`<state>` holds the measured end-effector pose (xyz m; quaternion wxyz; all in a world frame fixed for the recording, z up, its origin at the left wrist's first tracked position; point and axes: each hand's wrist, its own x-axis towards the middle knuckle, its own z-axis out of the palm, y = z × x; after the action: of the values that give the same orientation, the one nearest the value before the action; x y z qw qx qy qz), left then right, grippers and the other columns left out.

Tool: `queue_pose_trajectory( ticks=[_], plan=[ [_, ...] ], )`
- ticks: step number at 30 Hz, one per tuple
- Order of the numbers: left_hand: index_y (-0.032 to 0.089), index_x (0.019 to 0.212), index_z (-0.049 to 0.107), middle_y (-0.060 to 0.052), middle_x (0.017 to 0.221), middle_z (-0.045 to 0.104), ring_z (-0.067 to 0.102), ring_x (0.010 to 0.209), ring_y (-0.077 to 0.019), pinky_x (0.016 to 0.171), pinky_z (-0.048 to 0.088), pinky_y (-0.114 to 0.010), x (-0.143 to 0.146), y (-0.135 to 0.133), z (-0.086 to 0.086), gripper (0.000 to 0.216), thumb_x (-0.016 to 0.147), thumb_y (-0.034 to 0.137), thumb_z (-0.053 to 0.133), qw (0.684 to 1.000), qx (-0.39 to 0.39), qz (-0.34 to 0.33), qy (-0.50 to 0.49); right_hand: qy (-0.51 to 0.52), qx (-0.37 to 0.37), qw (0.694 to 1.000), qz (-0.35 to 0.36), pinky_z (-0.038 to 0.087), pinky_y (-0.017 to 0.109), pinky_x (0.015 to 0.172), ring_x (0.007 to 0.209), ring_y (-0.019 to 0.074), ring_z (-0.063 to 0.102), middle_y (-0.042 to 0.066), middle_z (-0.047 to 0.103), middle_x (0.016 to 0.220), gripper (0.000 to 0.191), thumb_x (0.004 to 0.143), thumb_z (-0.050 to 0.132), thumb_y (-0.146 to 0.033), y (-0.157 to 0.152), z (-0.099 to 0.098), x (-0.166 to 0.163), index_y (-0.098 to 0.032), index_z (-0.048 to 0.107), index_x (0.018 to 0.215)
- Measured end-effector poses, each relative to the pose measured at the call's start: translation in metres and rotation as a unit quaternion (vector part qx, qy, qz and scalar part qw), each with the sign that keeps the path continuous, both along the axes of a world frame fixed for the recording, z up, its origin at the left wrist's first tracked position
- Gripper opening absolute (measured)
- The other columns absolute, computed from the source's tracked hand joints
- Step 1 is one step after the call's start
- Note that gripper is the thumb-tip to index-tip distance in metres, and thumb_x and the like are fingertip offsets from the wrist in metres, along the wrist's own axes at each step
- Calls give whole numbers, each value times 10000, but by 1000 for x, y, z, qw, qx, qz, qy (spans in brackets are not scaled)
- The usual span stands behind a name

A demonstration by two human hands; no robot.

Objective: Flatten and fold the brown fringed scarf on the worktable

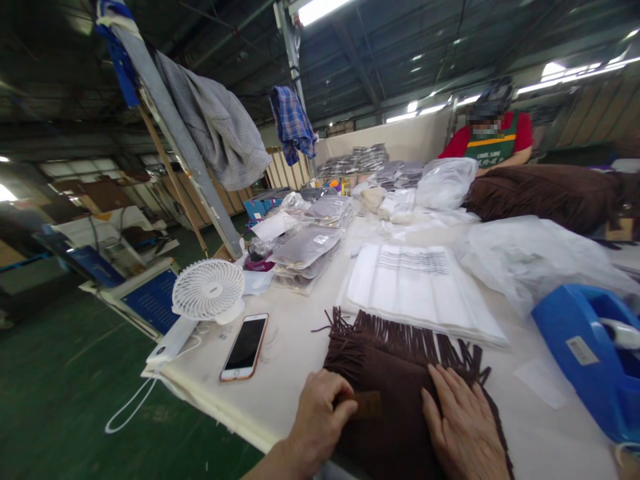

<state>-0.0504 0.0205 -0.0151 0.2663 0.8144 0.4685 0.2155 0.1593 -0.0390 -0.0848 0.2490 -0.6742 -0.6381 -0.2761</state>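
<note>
**A:** What lies under the hands?

**B:** A brown fringed scarf (395, 373), folded, at the lower middle of the frame on the near edge of the white table (290, 353). The left hand (320, 417) pinches a small tan label (367, 405) on it, fingers curled narrow around the tag. The right hand (463, 427) lies flat on the cloth just beside, fingers spread and holding nothing.

**A:** And around it on the surface?

**B:** Right behind the fringe sits a stack of white folded sheets (420, 287) with grey striping. To the left lies a phone (245, 347), screen dark, and beyond it a small white fan (209, 290) at the table edge. At the lower right is a blue tape dispenser (590, 353), with crumpled clear plastic bags (530, 257) behind it. Packed flat bags (307, 247) pile up toward the middle of the frame.

**A:** Farther back?

**B:** In the upper right a person in a red shirt and green apron (493, 143) stands behind a heap of brown fringed fabric (545, 190).

**A:** The room?

**B:** A hall with a green floor (60, 387) at the lower left, a dark roof with strip lights (320, 8), and a grey garment (220, 127) and a blue checked one (293, 123) hung on posts in the upper left and middle.
</note>
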Motion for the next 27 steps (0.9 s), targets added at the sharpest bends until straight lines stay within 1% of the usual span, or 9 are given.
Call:
queue_pose_trajectory(
  ticks=[2, 4, 8, 10, 12, 15, 17, 22, 27],
  plan=[
    [203, 900, 659, -60, 906, 638, 520, 890, -250, 792, 351, -411, 3, 4, 0, 246, 675, 105, 634, 995, 89, -39, 10, 30, -5, 1000, 4, 413, 559, 862, 996, 334, 574, 175, 637, 1063, 428, 883, 266, -260, 0, -1, 0, -41, 604, 1026],
    [234, 1014, 637, -78, 1043, 608, 476, 1004, -275, 883, 313, -455, 0, 17, 2, 316, 705, 179, 605, 993, 93, -38, -56, 101, -15, 995, 18, 429, 571, 866, 1027, 328, 566, 161, 625, 1097, 429, 886, 288, -324, -2, 3, 4, -75, 587, 1066],
    [184, 762, 623, -73, 852, 609, 512, 948, -267, 913, 341, -424, -11, 63, 4, 208, 651, 360, 640, 954, -176, 131, -206, 382, -48, 923, -24, 372, 531, 988, 1194, 287, 450, 114, 499, 1289, 519, 826, 358, -517, -15, 27, 31, -174, 504, 1187],
    [164, 678, 583, -70, 728, 613, 571, 819, -258, 816, 415, -409, -15, 86, 3, 296, 586, 429, 680, 916, -308, 137, -219, 548, -66, 828, -96, 334, 505, 1026, 1189, 294, 454, 120, 490, 1294, 611, 722, 450, -588, -23, 37, 54, -187, 484, 1182],
    [141, 690, 587, -86, 717, 643, 607, 757, -239, 764, 456, -380, -17, 103, 1, 392, 536, 480, 712, 875, -414, 100, -229, 713, -85, 684, -129, 395, 468, 985, 1079, 314, 545, 167, 574, 1171, 652, 590, 599, -556, -28, 40, 76, -151, 500, 1091],
    [112, 768, 623, -109, 785, 682, 633, 799, -220, 792, 473, -332, -15, 121, 0, 500, 475, 489, 774, 807, -536, 56, -240, 870, -128, 468, -82, 510, 339, 829, 910, 277, 633, 158, 674, 939, 504, 549, 734, -398, -27, 41, 99, -119, 543, 922],
    [98, 780, 639, -106, 788, 692, 643, 780, -199, 785, 481, -299, -12, 131, -2, 498, 475, 458, 798, 776, -584, 42, -236, 907, -183, 378, -23, 522, 288, 751, 869, 244, 648, 124, 694, 890, 359, 628, 729, -339, -19, 45, 102, -110, 588, 866],
    [72, 858, 648, -91, 786, 705, 653, 775, -194, 796, 489, -303, 9, 145, -15, 448, 555, 371, 788, 704, -671, 14, -231, 939, -232, 212, 138, 409, 302, 957, 939, 188, 629, 78, 706, 867, 157, 812, 574, -224, 11, 58, 94, -98, 661, 848],
    [89, 913, 637, -92, 862, 701, 645, 868, -209, 922, 426, -339, 39, 158, -25, 351, 653, 305, 733, 609, -739, -82, -276, 940, -265, 139, 162, 290, 357, 1053, 1030, 186, 588, 77, 703, 882, 260, 869, 483, -276, 28, 49, 97, -109, 659, 962]
  ],
)
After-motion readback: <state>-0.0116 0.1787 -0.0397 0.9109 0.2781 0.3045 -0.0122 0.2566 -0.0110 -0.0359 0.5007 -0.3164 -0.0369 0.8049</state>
